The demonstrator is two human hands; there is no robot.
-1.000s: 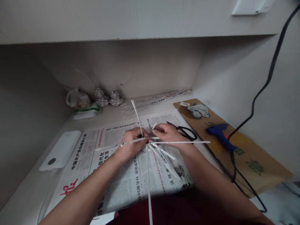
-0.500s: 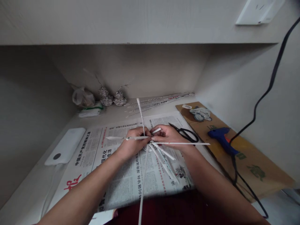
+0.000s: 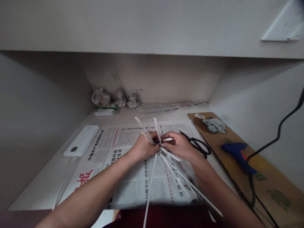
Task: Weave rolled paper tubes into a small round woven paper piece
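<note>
Paper strips (image 3: 157,128) have swung round above the newspaper (image 3: 130,186).
Left hand (image 3: 143,148) and right hand (image 3: 178,145) pinch them above it; black scissors (image 3: 191,139) lie by its right edge.

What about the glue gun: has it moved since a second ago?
No: the glue gun lies in the same spot on the cardboard, beside its green print.

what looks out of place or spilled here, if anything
Nothing stands out as spilled or damaged. At most, the paper sticks look untidy, splaying at uneven angles from the left hand and right hand.
</note>
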